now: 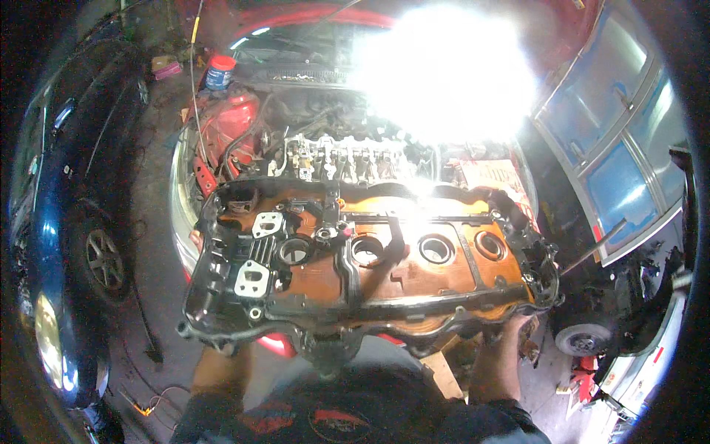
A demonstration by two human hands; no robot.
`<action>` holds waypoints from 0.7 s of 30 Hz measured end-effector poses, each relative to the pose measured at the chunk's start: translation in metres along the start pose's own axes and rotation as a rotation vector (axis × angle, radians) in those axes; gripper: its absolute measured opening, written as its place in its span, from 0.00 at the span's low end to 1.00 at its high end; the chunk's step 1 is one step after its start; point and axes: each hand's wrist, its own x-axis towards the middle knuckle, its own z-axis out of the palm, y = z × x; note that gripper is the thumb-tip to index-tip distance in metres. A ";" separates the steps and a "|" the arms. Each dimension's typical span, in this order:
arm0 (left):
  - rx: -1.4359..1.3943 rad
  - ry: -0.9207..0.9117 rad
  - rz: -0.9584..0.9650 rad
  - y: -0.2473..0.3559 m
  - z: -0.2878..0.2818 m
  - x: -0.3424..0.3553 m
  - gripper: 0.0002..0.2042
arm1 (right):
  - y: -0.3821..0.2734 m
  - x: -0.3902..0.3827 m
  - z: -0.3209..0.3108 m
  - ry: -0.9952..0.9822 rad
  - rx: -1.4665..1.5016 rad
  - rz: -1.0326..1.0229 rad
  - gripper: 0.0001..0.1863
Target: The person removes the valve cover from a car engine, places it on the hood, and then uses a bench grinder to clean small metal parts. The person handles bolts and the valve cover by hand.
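Two bare hands hold up a large black plastic engine cover (pixel 403 283), one toward each end, between the wearer's body and a car's open engine bay. The left hand (pixel 224 351) has its grip on the near edge at the left end, and the right hand (pixel 517 327) has its grip on the near edge at the right end. Both are closed around the cover from below, most of their fingers hidden under it.

The cover lies roughly level, its hollow side facing up. The inside is stained orange-brown, with four round openings in a row and two pale metal plates (pixel 252 278) at the left. Its rim is black and wavy.

Just beyond it sits the exposed top of an engine (pixel 347 157), silvery metal within a red car (pixel 244 111). A blue tub with a red lid (pixel 220 72) stands at the bay's left side. A glaring white light (pixel 451 74) washes out the upper right.

Farther left is a dark blue car (pixel 50 237) on a grey floor (pixel 151 307). On the right, framed panels with bluish panes (pixel 606 174) stand above a loose-looking wheel (pixel 584 340).
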 end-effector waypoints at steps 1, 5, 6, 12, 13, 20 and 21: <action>0.003 0.003 -0.005 -0.002 0.002 0.002 0.24 | 0.002 -0.002 -0.001 0.008 -0.004 0.006 0.34; 0.037 0.033 -0.054 -0.019 -0.004 -0.007 0.23 | 0.010 -0.003 -0.005 0.045 -0.023 0.014 0.34; 0.049 0.048 -0.069 -0.026 -0.009 -0.014 0.23 | 0.011 -0.004 -0.007 0.058 -0.032 0.013 0.34; 0.137 0.167 -0.172 -0.056 -0.042 -0.063 0.23 | 0.012 -0.018 -0.021 0.156 -0.093 0.024 0.33; 0.148 0.189 -0.188 -0.061 -0.045 -0.067 0.23 | 0.012 -0.021 -0.024 0.179 -0.101 0.025 0.33; 0.249 0.289 -0.245 -0.074 -0.051 -0.077 0.23 | 0.001 -0.033 -0.042 0.313 -0.188 0.057 0.33; 0.263 0.298 -0.253 -0.073 -0.049 -0.076 0.23 | -0.002 -0.035 -0.043 0.333 -0.202 0.060 0.33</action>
